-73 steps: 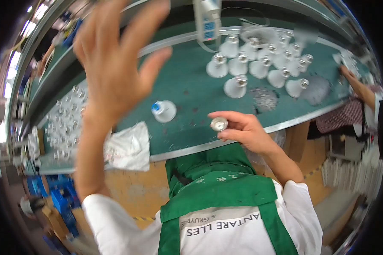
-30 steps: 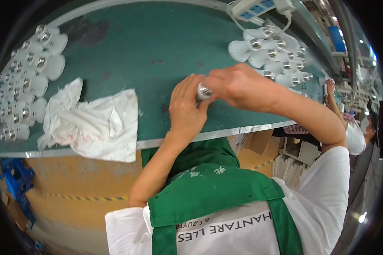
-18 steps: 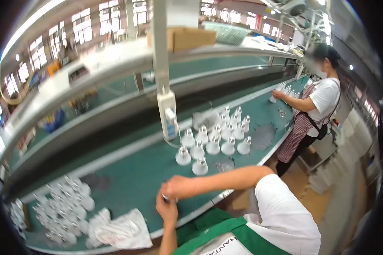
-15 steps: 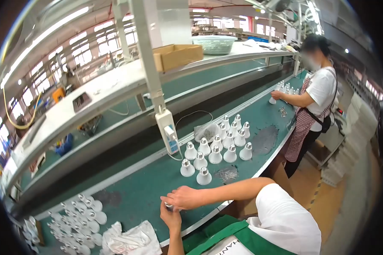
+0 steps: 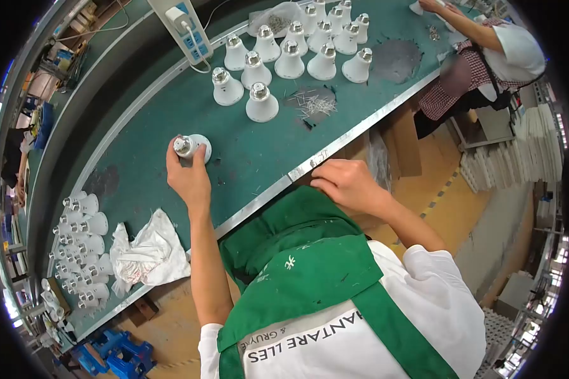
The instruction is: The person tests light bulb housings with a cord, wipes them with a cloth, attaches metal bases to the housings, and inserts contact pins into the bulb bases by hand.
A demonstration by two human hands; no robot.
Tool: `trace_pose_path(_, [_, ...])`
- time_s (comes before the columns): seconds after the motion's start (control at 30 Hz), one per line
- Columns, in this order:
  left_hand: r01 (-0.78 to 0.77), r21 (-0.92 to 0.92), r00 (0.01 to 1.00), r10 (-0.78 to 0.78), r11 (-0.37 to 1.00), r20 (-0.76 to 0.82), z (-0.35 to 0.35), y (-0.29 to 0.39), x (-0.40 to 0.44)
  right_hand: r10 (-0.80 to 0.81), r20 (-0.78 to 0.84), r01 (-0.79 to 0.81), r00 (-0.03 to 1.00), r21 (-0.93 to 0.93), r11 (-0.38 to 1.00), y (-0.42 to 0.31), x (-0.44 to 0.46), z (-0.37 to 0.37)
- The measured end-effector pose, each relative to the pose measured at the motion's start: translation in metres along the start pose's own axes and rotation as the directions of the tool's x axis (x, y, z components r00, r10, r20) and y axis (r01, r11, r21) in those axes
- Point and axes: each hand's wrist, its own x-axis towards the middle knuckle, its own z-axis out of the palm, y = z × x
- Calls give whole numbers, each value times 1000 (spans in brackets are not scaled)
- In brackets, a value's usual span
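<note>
My left hand [image 5: 190, 180] grips a white light bulb [image 5: 201, 146] with a silver screw cap, its thumb and fingers around the neck. The bulb stands cap up on the green bench top. Over the bench's metal front edge is my right hand [image 5: 348, 182], its fingers curled together; whatever they hold, if anything, is too small to make out. Several bulbs [image 5: 262, 107] stand cap up in a group beyond my hands. A scatter of thin metal pins [image 5: 315, 104] lies on a dark patch beside that group.
On the left lie several bulbs [image 5: 91, 224] on their sides, next to a crumpled white cloth [image 5: 150, 249]. A power strip [image 5: 182, 28] hangs at the back edge, near a plastic bag of small parts [image 5: 278, 20]. A co-worker [image 5: 487, 60] works at the far right.
My view has tilted down. My right hand has left the bulb and moved right to the bench's edge. My left hand now has the bulb on the bench top, away from my body.
</note>
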Motion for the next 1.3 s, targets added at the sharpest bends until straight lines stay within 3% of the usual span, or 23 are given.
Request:
trace_pose_path(0.13, [50,52,997,-53,997,55,10,-14,3,132,-14,-133,991,-39,990,23,15,-6])
trace_pose_path(0.23, [105,3,988,-104,995,118,7,-24,2,113,-58,-113,992,-5,994,48,50,-7])
trace_pose_path(0.33, [-47,107,999,44,993,22,-4,-24,-9,102,-39,-104,994,-34,994,67,88,-2])
trace_pose_path(0.47, [-99,91,991,107,991,-78,-29,-1,-37,-60,62,67,996,-123,990,99,128,12])
trace_pose_path(0.57, [-148,-2,989,148,989,1,-46,2,-60,-153,155,179,976,-173,968,110,148,15])
trace_pose_path(0.7, [-146,-60,988,148,988,46,-49,3,-76,-324,346,444,880,-364,818,119,156,19])
trace_pose_path(0.8, [-155,-90,986,159,984,45,-44,13,-76,-290,462,506,838,-460,729,110,157,21])
trace_pose_path(0.9, [-143,-127,979,159,982,131,-38,24,-78,-242,451,450,859,-440,777,112,159,22])
trace_pose_path(0.93, [-207,-133,967,224,969,124,-33,29,-77,-204,457,415,866,-428,803,112,159,23])
trace_pose_path(1.03, [-258,-168,944,285,951,168,-27,38,-80,-242,371,378,896,-353,856,121,156,24])
trace_pose_path(1.17, [-271,-174,936,301,947,183,-27,39,-81,-70,362,100,930,-63,993,119,161,4])
trace_pose_path(1.3, [-260,-163,938,289,952,191,-28,33,-84,60,439,-121,896,112,986,121,162,-6])
